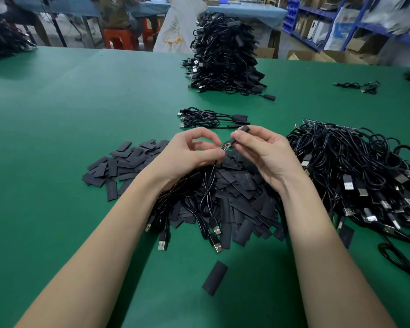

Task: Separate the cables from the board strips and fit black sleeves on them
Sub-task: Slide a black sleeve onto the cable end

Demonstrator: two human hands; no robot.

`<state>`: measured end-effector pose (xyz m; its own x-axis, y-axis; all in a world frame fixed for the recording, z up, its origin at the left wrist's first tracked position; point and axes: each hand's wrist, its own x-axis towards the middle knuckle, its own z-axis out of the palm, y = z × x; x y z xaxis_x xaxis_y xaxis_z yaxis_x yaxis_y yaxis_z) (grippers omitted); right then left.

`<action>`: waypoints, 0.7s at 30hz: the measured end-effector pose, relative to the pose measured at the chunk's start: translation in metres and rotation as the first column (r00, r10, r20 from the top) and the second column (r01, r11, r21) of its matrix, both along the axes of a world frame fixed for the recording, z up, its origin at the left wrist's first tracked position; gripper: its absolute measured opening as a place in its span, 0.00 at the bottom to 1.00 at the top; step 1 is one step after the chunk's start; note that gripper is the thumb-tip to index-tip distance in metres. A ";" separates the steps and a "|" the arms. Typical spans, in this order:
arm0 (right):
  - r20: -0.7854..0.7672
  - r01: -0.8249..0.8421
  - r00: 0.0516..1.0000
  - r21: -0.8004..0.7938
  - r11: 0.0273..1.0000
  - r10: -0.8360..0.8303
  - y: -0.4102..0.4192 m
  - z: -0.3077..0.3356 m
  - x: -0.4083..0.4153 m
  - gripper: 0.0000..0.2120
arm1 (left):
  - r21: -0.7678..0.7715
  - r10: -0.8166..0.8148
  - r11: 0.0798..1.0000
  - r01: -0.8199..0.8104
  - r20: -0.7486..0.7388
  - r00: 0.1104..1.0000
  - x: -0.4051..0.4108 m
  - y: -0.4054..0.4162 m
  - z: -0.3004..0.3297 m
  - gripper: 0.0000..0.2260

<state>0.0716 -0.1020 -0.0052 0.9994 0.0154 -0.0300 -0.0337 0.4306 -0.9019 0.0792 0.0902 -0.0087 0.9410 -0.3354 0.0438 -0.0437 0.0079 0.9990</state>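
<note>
Two bare forearms reach forward over a green-covered desk [69,110], the hands meeting just above a heap of flat black sleeve pieces [234,192]. The left hand [187,152] has its grip pinched, thumb and forefinger closed on a thin black cable [211,174] right at its small exposed circuit-board end [225,146], while the cable hangs down from the fingers onto the heap. The right hand [265,152] has its grip pinched on a short black sleeve [240,132], held at the board's tip, in line with it and touching or nearly so. A single rolled black sleeve [214,278] lies alone nearer the person. To the right sits a tangle of black USB cables on green board strips [355,171]. Beyond the hands lies a small bundle of sleeved cables [206,118], and farther back a tall stack of finished black cables [223,55].
</note>
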 end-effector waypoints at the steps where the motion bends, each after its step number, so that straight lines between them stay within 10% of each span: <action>1: -0.003 0.001 1.000 0.002 1.000 -0.001 -0.001 0.000 0.000 0.17 | 0.053 0.016 0.998 -0.019 0.050 0.999 0.000 0.000 0.000 0.06; 21: -0.007 0.009 1.000 -0.003 1.000 -0.009 0.002 -0.002 -0.001 0.11 | 0.064 0.160 0.980 -0.189 0.313 0.936 -0.003 -0.014 -0.010 0.03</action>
<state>0.0709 -0.0998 -0.0069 0.9993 0.0062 -0.0372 -0.0363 0.4286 -0.9027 0.0760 0.0765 -0.0188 0.9313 -0.1834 0.3148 -0.3387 -0.1179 0.9335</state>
